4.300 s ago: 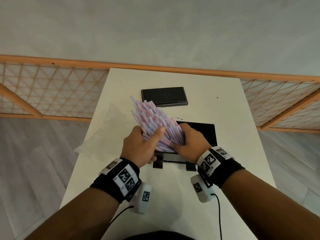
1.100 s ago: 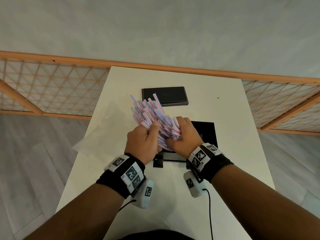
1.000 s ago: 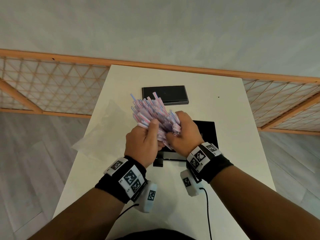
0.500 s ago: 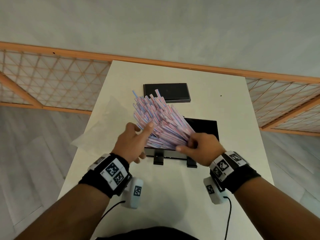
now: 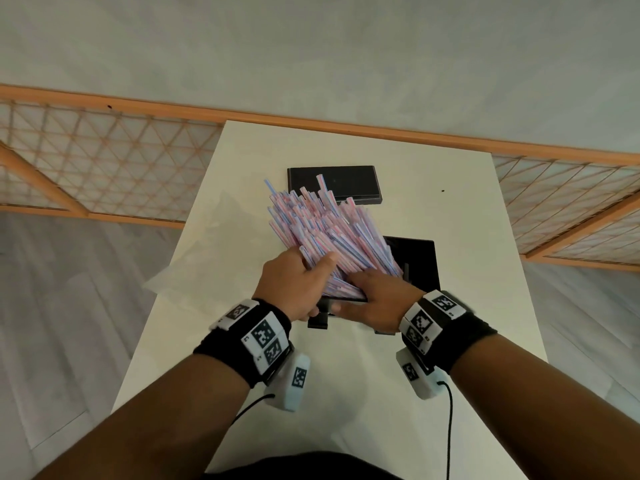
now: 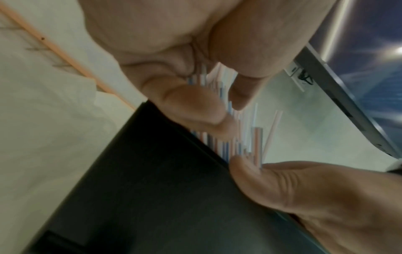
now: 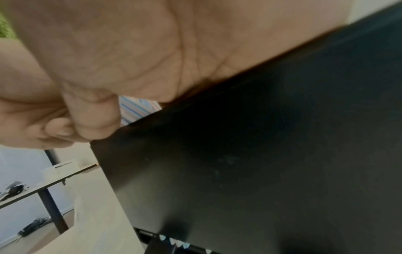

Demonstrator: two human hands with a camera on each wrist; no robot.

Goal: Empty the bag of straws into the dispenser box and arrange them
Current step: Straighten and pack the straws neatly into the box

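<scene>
A thick bundle of pink-and-blue striped straws (image 5: 322,223) leans up and to the left out of the black dispenser box (image 5: 420,258), with its lower ends inside the box. My left hand (image 5: 311,271) grips the bundle low on its left side, thumb over the top. In the left wrist view its fingers (image 6: 185,106) curl round straws (image 6: 234,137) above the box (image 6: 152,189). My right hand (image 5: 360,289) lies across the box's near rim, fingers flat on the straws' lower ends. In the right wrist view the palm rests against the box (image 7: 261,154), and a few straws (image 7: 137,110) show.
A flat black lid (image 5: 334,183) lies behind the box on the white table (image 5: 467,220). A clear plastic bag (image 5: 207,244) sprawls over the table's left edge. A wooden lattice railing (image 5: 104,174) runs behind and beside the table.
Half a second ago my hands were apart, the right pinching the straw ends. The right hand has moved left onto those ends, and the left has closed on the bundle.
</scene>
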